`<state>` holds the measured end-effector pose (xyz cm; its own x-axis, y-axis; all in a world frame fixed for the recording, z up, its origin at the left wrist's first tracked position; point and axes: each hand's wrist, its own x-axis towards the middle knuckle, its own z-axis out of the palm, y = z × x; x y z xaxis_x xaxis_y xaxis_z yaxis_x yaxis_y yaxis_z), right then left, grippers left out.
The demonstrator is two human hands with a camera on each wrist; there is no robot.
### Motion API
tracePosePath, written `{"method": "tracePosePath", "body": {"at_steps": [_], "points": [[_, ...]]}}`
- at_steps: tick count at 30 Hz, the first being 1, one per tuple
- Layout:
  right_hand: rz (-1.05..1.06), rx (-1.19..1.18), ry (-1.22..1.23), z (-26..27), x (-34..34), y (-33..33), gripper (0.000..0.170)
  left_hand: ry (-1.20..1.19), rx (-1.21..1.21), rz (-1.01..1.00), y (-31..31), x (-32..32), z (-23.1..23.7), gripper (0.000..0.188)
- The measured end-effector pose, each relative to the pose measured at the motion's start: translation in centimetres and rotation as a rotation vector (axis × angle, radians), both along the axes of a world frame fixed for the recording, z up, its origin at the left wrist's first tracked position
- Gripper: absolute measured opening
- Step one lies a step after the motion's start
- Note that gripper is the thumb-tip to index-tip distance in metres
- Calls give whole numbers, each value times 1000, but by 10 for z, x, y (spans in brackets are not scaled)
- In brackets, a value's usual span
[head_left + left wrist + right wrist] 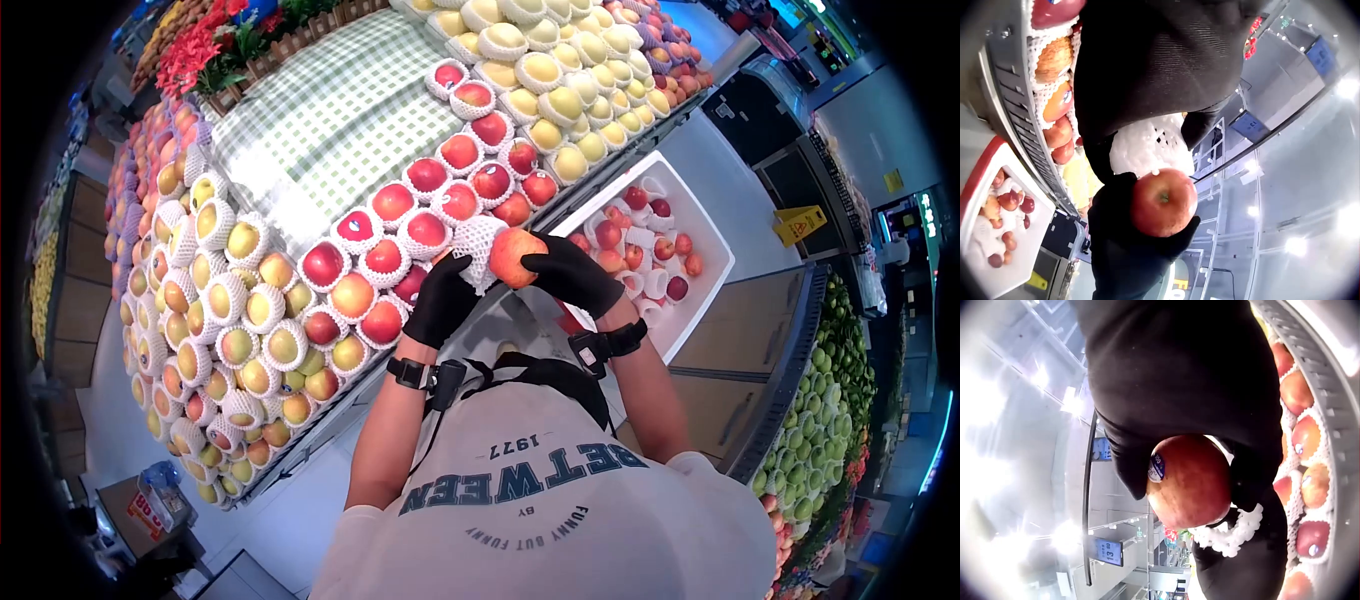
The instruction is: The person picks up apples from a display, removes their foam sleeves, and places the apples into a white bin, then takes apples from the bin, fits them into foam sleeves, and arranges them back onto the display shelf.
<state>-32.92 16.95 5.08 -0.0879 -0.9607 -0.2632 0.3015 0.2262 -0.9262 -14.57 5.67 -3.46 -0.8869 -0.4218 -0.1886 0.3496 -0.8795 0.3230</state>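
Note:
In the head view my black-gloved right hand (pixel 575 272) grips a red-orange apple (pixel 515 257), fingers and thumb round its sides. A blue-and-white sticker shows on this apple (pixel 1188 481) in the right wrist view. My left hand (pixel 442 300), also gloved in black, holds a white foam net sleeve (pixel 477 245) right beside the apple. The left wrist view shows the net (pixel 1150 147) between the left thumb and fingers, its edge at the apple's stem end. Both hands are above the front edge of the fruit display.
Rows of netted red apples (pixel 390 203) lie just beyond my hands, with yellow fruit (pixel 540 70) behind and yellow-red apples (pixel 235 345) to the left. A white foam box (pixel 705 300) with loose apples and nets stands at right. A checked cloth (pixel 330 120) covers part of the display.

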Motion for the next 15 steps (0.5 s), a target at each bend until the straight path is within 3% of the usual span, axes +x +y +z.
{"method": "tracePosePath", "body": {"at_steps": [1, 3, 4, 6, 8, 10, 11, 14, 15], "points": [[9, 28, 102, -8, -14, 6, 46, 8, 61, -62, -2, -8, -7, 26], [-37, 45, 260, -26, -37, 19, 42, -233, -314, -99, 6, -21, -8, 25], [-73, 22, 180, -37, -45, 26, 42, -142, 4, -101, 18, -36, 21, 22], [-134, -30, 22, -55, -60, 37, 43, -269, -310, -31, 33, -60, 21, 22], [-154, 28, 100, -36, -72, 57, 46, -321, -448, -17, 38, -77, 8, 23], [-229, 32, 90, -34, -81, 77, 45, -320, -399, -61, 27, -80, -44, 24], [-226, 73, 117, -52, -95, 87, 43, -145, -77, -133, 17, -72, -71, 26], [-413, 166, -52, -67, -122, 123, 40, -354, -302, -102, 43, -96, -22, 23], [-477, 155, -46, -85, -135, 138, 40, -361, -318, -95, 45, -99, -25, 25]]}}
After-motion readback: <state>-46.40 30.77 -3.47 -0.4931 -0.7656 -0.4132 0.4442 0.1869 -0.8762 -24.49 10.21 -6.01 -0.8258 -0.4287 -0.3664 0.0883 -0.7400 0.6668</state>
